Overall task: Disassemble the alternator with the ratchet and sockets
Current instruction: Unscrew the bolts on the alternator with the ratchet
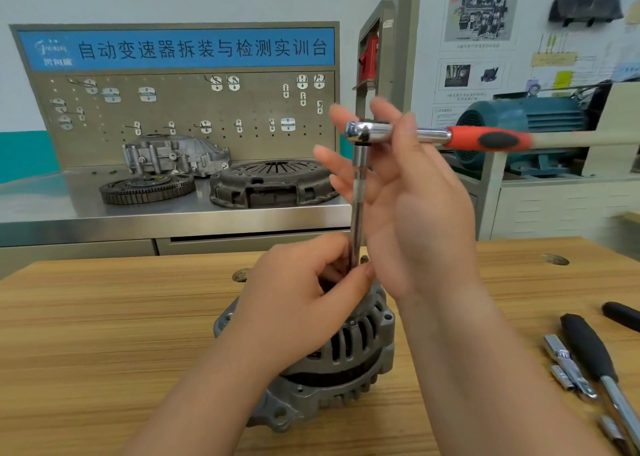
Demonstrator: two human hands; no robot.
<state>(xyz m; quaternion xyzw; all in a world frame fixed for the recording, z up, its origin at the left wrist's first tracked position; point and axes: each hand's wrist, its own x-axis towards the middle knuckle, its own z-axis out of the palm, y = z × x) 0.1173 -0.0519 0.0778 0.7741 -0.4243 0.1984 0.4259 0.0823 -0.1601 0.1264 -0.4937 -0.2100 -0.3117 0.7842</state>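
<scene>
A grey alternator stands on the wooden table. A long chrome extension bar rises upright from its top to the head of a ratchet with a red and black handle pointing right. My left hand pinches the bottom of the bar just above the alternator, hiding the socket end. My right hand is up by the ratchet head with fingers spread and straight, the ratchet's neck lying across them.
Loose sockets and extension pieces and black-handled tools lie on the table at the right. Behind stands a steel bench with a clutch plate, a flywheel, a gear housing and a pegboard.
</scene>
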